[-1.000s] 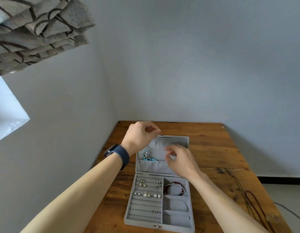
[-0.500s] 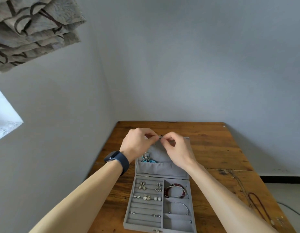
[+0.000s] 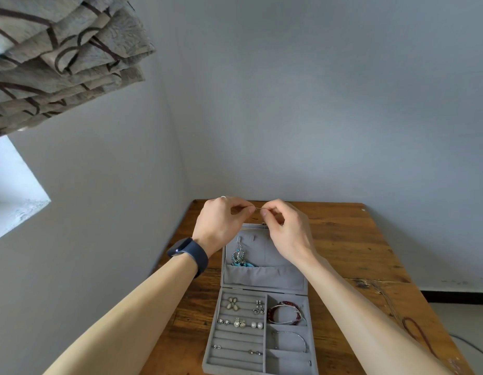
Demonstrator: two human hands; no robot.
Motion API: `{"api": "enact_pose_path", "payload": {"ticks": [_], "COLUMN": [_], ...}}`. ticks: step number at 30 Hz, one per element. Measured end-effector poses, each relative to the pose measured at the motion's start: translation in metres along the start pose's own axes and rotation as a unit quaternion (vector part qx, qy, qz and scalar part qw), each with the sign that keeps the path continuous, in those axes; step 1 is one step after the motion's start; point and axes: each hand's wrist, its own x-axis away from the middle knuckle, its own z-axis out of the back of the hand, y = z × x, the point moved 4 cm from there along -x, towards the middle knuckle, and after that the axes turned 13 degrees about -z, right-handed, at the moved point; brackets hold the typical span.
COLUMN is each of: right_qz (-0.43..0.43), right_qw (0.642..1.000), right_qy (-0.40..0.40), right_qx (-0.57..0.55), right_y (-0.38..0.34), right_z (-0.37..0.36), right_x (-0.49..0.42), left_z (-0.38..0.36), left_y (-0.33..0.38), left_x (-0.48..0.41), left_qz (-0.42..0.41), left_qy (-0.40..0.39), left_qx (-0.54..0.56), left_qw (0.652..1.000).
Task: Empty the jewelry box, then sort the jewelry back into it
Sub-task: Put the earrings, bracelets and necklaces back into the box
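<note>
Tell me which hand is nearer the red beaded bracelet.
Right. The right hand is directly beyond the red beaded bracelet, over the right side of the lid; the left hand is farther off, beyond it and to its left.

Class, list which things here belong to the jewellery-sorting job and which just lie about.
Job: grey felt-lined jewelry box; thin silver piece pinched between left hand and right hand; red beaded bracelet; turquoise earrings.
Lying about: dark red cord loop; patterned grey curtain.
</note>
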Motion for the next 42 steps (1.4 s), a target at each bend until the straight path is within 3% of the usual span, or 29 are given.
{"api": "enact_pose_path", "payload": {"ticks": [7, 13, 17, 23, 33, 42], "right_qz": [-0.013, 0.025, 0.023, 0.017, 0.001, 0.067], "right_qw": [0.997, 0.968, 0.968, 0.964, 0.956, 0.947], "right_qy": [-0.039, -0.017, -0.021, 0.018, 0.066, 0.006], "right_qx": [0.065, 0.248, 0.250, 0.264, 0.284, 0.315], "right_y": [0.015, 0.036, 0.037, 0.036, 0.028, 0.029], "right_z": [-0.004, -0.014, -0.020, -0.028, -0.031, -0.023], "right_x": [0.014, 0.024, 0.018, 0.013, 0.017, 0.033], "left_z": [-0.011, -0.036, -0.041, -0.047, -0.046, -0.048], "left_y": [-0.004, -0.009, -0.012, -0.022, -0.021, -0.016], "left_x": [0.017, 0.040, 0.036, 0.030, 0.034, 0.044], "left_qz": [0.020, -0.005, -0.029, 0.005, 0.022, -0.017], "left_qy": [-0.048, -0.076, -0.061, -0.086, -0.049, -0.078], "left_qx": [-0.067, -0.155, -0.221, -0.171, -0.204, -0.228], "left_qw": [0.996, 0.985, 0.973, 0.982, 0.977, 0.970]}}
